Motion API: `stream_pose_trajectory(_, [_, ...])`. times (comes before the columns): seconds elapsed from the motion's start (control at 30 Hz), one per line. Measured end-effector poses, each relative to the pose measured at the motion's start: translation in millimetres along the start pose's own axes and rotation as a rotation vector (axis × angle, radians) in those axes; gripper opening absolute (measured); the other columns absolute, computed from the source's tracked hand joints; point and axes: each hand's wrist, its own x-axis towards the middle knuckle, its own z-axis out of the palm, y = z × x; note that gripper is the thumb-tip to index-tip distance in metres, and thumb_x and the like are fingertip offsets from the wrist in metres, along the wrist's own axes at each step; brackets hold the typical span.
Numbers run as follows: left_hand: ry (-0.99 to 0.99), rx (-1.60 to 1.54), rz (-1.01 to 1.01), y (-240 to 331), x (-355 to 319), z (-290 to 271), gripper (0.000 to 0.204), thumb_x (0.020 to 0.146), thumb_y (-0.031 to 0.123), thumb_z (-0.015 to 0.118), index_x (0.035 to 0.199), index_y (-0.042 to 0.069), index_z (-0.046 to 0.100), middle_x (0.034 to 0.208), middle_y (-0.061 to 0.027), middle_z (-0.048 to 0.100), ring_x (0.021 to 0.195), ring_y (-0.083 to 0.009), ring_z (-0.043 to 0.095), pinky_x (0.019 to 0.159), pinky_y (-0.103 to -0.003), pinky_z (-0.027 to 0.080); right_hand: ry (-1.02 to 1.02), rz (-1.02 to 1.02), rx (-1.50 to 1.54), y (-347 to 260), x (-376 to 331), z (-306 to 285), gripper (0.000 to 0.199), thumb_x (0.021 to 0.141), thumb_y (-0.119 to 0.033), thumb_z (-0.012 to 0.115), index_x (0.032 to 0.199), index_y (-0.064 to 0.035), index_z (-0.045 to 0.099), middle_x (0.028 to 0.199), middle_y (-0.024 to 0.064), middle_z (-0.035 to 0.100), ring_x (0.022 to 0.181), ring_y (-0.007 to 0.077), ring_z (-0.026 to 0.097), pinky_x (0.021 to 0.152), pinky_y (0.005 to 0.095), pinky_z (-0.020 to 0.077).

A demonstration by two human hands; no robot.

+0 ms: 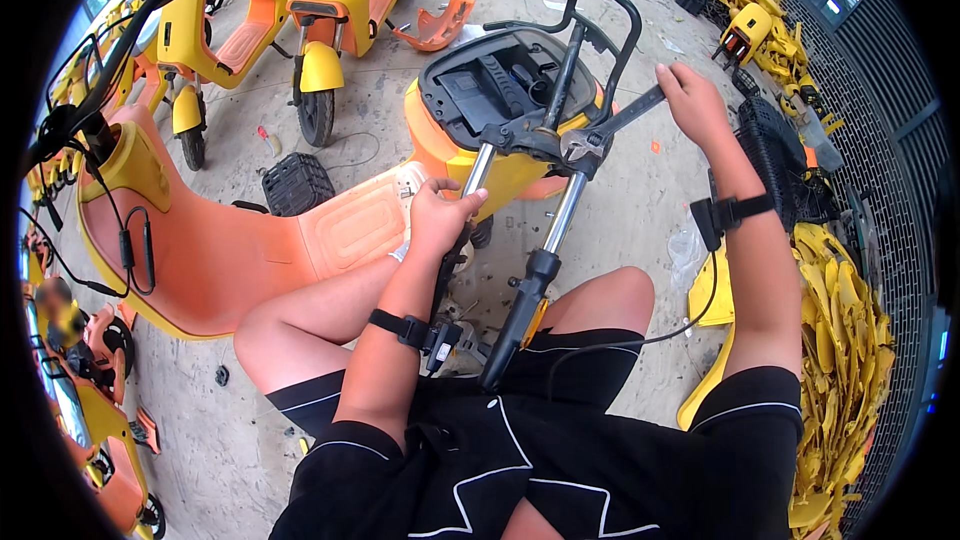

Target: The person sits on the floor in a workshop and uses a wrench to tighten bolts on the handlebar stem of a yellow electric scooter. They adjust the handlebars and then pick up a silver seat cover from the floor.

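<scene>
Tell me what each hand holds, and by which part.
Right hand grips a wrench by its handle end; left hand clasps the left fork tube partway down.

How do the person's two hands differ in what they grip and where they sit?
The left hand is wrapped around the left fork tube, low and close to the knee; the right hand grips the handle end of a wrench, higher and stretched further out. The left arm is bent, the right nearly straight. Both wrists carry a black strap.

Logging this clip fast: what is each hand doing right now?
Left hand: closed around the scooter's left suspension strut.
Right hand: closed on the handle of a wrench.
</scene>
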Motion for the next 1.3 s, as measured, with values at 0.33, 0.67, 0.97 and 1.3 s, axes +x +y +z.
stream_pose_trajectory(0.33, [-0.015,-0.045,0.026,-1.6,2.2,1.3,0.049,0.081,0.019,0.086,0.111,-0.007,0.056,0.075,-0.012,0.071,0.054,-0.0143,0.064,0.05,-0.027,0.051,0.111,0.016,-0.1,-3.7,-100.8,-33.1,0.048,0.099,-0.05,0.061,0.084,-0.0045,0.062,0.071,0.0173,0.06,0.07,0.0386,0.06,0.062,0.0445,0.0453])
stream_pose_trajectory(0.67, [-0.06,-0.027,0.006,-2.0,2.6,0.2,0.042,0.084,0.017,0.084,0.113,-0.005,0.064,0.079,-0.0094,0.069,0.063,-0.014,0.066,0.055,-0.028,0.055,0.161,-0.179,-0.216,-40.3,-203.8,-35.7,0.048,0.09,-0.043,0.074,0.07,-0.0057,0.052,0.063,0.0133,0.054,0.06,0.0354,0.057,0.054,0.0443,0.0424])
stream_pose_trajectory(0.97, [-0.105,-0.037,-0.009,-6.2,4.5,0.1,0.051,0.087,0.018,0.081,0.131,-0.003,0.066,0.075,-0.0051,0.066,0.061,-0.0107,0.062,0.054,-0.026,0.052,0.166,-0.363,-0.178,-128.2,-264.3,1.9,0.043,0.081,-0.036,0.081,0.068,-0.0114,0.048,0.058,0.0058,0.05,0.051,0.0284,0.053,0.05,0.041,0.0401])
stream_pose_trajectory(1.3, [-0.102,0.002,0.026,-7.2,2.0,1.6,0.057,0.088,0.023,0.079,0.135,-0.003,0.063,0.079,-0.005,0.068,0.059,-0.0109,0.062,0.054,-0.026,0.052,-0.11,-0.516,-0.334,-183.8,-254.5,22.3,0.036,0.089,-0.036,0.07,0.073,-0.0103,0.051,0.06,0.004,0.055,0.053,0.0207,0.061,0.049,0.0341,0.0457])
